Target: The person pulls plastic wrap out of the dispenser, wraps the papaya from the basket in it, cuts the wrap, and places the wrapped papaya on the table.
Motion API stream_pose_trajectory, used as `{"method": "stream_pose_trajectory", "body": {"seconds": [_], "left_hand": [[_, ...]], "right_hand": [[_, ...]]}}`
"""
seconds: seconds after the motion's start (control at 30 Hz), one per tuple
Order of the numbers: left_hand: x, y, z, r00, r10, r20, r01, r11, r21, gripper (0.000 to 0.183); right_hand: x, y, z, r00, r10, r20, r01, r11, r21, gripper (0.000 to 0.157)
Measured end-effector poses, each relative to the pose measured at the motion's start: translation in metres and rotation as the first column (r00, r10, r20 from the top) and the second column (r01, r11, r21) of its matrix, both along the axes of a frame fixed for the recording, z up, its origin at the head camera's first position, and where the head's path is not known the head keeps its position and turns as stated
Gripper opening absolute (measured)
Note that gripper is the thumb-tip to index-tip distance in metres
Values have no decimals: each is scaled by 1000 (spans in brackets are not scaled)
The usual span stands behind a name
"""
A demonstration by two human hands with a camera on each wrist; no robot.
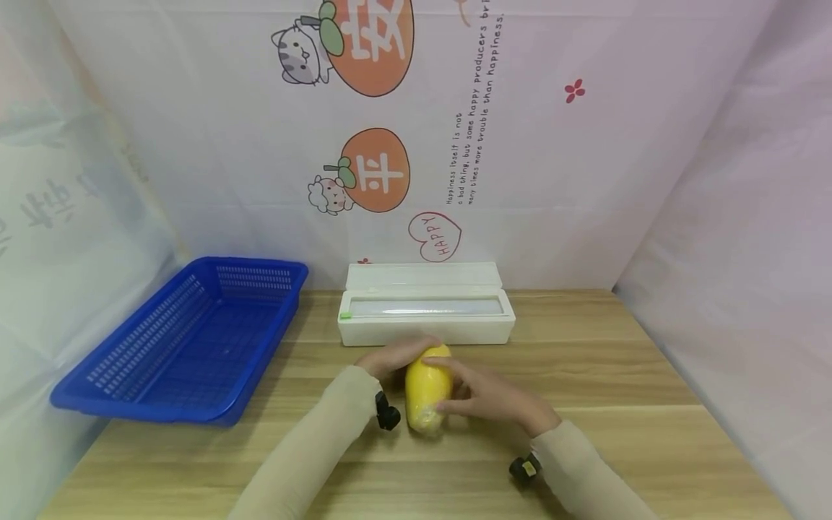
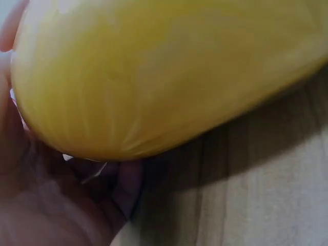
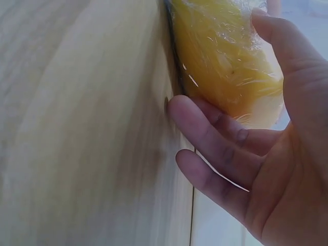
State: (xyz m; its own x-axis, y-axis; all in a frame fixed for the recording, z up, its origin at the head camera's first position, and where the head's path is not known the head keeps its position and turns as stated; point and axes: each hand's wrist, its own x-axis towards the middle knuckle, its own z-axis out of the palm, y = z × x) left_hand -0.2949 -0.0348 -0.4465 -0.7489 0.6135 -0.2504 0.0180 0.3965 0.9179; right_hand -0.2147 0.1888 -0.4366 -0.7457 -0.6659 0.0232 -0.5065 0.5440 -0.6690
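A yellow, oblong fruit-like thing point(image 1: 427, 393) lies lengthwise on the table between the two hands, wrapped in clear cling film that shows creases in the right wrist view. My left hand point(image 1: 398, 354) holds it around its far left end, and part of the fingers is hidden behind it. From the right side, my right hand point(image 1: 497, 397) grips it with thumb and fingers. In the right wrist view the thumb point(image 3: 277, 36) presses the wrinkled film, while the lower fingers spread close to the table. Just beyond the hands stands a white cling film dispenser point(image 1: 425, 332), its lid raised.
At the left stands a blue plastic basket point(image 1: 260, 361) with slotted walls. The wooden table point(image 1: 585, 375) ends against a printed white cloth point(image 1: 533, 180) at the back, with more cloth hanging on both sides. A green slider point(image 1: 345, 315) sits on the dispenser's left end.
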Motion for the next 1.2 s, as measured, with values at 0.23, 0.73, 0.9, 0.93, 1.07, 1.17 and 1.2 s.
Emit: {"method": "stream_pose_trajectory", "body": {"seconds": [0.23,0.73,0.9,0.93,1.07,1.17,1.2], "left_hand": [[-2,0,-7,999,6,-46,-5,999,34,48],[12,-5,8,925,-85,-370,74,996,-43,57],[16,-14,21,796,-172,-581,44,973,-228,57],[16,-16,23,772,-205,-601,55,964,-259,57],[18,-23,26,721,-314,-618,124,935,-331,77],[19,-27,24,714,-325,-620,153,937,-315,94],[20,-27,24,712,-320,-626,156,940,-303,95]], "right_hand": [[-2,-1,0,1000,10,-11,-10,1000,7,73],[-5,1,-1,1000,4,6,-4,1000,1,72],[-6,2,-3,1000,-2,27,2,1000,-1,72],[-6,2,-4,1000,-4,28,4,1000,0,73],[-6,5,-5,999,-3,35,4,1000,-9,74],[-6,6,-6,999,-22,26,22,1000,-11,82],[-6,7,-7,999,-31,36,32,999,-31,86]]}}
